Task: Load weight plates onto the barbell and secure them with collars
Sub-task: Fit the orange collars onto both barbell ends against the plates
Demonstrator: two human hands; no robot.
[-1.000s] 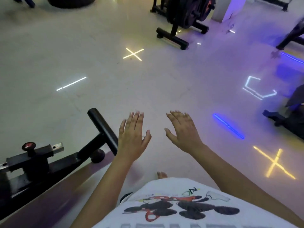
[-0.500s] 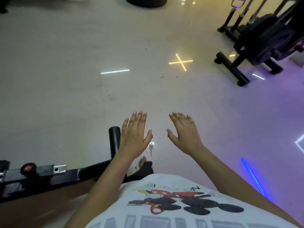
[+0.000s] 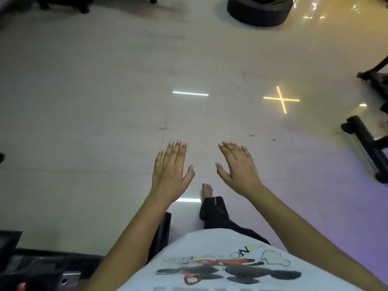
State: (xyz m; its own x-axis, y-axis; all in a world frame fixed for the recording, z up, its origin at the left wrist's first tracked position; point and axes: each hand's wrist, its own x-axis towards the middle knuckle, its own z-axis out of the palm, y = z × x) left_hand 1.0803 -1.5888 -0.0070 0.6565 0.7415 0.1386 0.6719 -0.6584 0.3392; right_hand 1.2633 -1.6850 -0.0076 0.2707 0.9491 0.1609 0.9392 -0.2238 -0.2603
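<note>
Head: left hand and right hand spread, holding nothing.

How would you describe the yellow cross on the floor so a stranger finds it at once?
Look at the pale tiled floor. Right of the straight white light streak, short of the black machine base, glows the yellow cross: the only mark with two crossing strokes.

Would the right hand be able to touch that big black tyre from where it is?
Probably not. The right hand is open and holds nothing, and only floor lies between, but the tyre sits far off across the room. The person would likely have to walk over first.
</note>
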